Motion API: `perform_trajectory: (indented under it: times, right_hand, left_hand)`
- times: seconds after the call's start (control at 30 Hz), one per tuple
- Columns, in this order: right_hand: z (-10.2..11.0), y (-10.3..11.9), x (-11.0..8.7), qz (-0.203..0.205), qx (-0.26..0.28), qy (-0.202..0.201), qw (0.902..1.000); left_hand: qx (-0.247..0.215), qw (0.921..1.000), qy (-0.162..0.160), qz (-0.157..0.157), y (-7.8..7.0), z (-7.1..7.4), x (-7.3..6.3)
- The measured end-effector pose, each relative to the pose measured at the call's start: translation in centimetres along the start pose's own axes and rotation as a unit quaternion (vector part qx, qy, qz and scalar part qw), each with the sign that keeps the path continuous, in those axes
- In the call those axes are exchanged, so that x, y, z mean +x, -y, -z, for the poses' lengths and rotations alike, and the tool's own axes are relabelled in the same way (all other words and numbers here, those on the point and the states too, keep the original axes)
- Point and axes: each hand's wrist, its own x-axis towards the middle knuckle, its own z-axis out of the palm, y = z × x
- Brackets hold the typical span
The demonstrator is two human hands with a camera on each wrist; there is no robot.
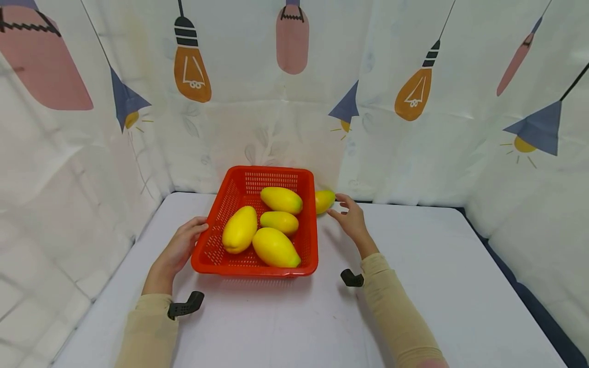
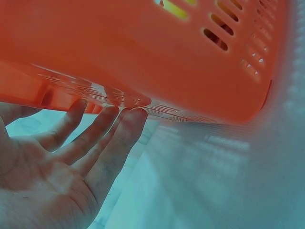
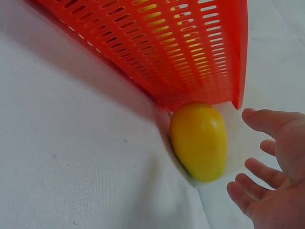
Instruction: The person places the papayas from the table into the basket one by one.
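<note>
A red plastic basket [image 1: 209,255] with slotted walls holds several yellow mangoes [image 1: 239,230], some green at the tip. My left hand [image 1: 181,244] grips its left rim; in the left wrist view the fingers [image 2: 102,157] reach beneath the rim along the basket's outer side. Another yellow mango [image 3: 199,142] lies on the table against the basket's far right corner, partly hidden by the wall in the head view. Beside that mango, my right hand [image 1: 352,221] has its thumb and fingers spread toward it. The right wrist view shows a gap between the fingertips and the fruit.
The basket stands on a table with a white cover [image 1: 414,266]. Behind and at both sides hangs a pale curtain [image 1: 257,122] printed with lamps and bulbs. A black wrist mount [image 1: 186,305] shows by the left sleeve, another [image 1: 352,278] by the right.
</note>
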Motion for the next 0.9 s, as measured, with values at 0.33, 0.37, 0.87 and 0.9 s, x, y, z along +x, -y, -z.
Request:
perform_trajectory:
  times: [0.33, 0.37, 0.87, 0.9]
  right_hand:
    - [0.03, -0.26, 0.46, -0.007, -0.012, 0.003, 0.9999]
    - [0.02, -0.29, 0.5, -0.008, -0.014, 0.002, 0.9999]
    - [-0.01, -0.49, 1.0, -0.018, -0.023, 0.009, 0.9995]
    - [0.01, -0.49, 1.04, -0.018, -0.022, 0.01, 0.9995]
  left_hand:
    - [0.009, 1.0, -0.003, 0.0, 0.05, 0.01, 0.01]
    - [0.008, 1.0, -0.003, 0.0, 0.06, 0.01, 0.02]
    - [0.008, 1.0, -0.002, 0.0, -0.01, -0.02, -0.03]
    - [0.007, 1.0, -0.002, 0.001, -0.01, -0.03, -0.02]
